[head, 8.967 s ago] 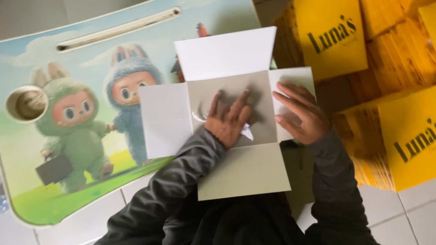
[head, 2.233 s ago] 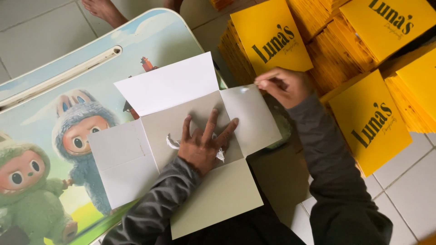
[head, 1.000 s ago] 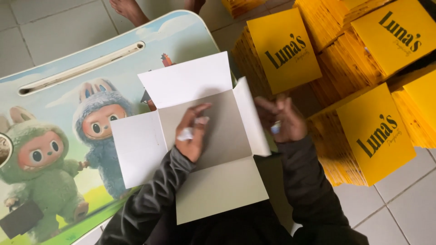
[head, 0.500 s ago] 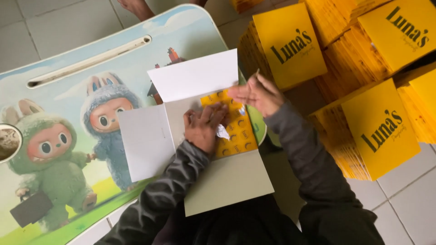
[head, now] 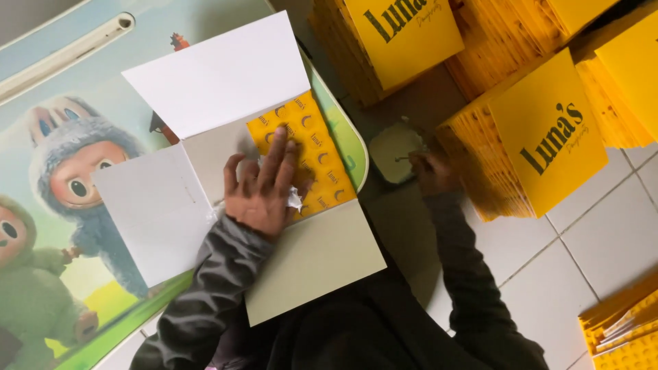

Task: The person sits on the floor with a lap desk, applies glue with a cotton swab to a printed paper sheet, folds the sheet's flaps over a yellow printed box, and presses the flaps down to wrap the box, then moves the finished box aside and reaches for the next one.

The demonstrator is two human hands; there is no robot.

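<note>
A white card sheet [head: 205, 75], cut as an unfolded box, lies on a low table. Its right flap [head: 312, 147] is folded inward and shows a yellow patterned face. My left hand [head: 264, 185] lies flat on that flap with fingers spread, and a small crumpled white wad [head: 294, 199] pokes out beside its palm. My right hand [head: 433, 175] is off the table to the right, over a small round pale pot [head: 392, 147] on the floor. Its fingers are closed on a thin stick [head: 404, 159] that points into the pot.
The table top [head: 62, 171] carries a cartoon print of furry figures and a long slot at the back. Stacks of yellow flat card pieces [head: 548, 130] stand on the tiled floor [head: 603, 240] to the right, with more at the top [head: 404, 31] and lower right [head: 620, 329].
The right flap has been folded inward so its yellow face shows. My right hand left the flap and went down to the round pot. My left hand now presses the flap.
</note>
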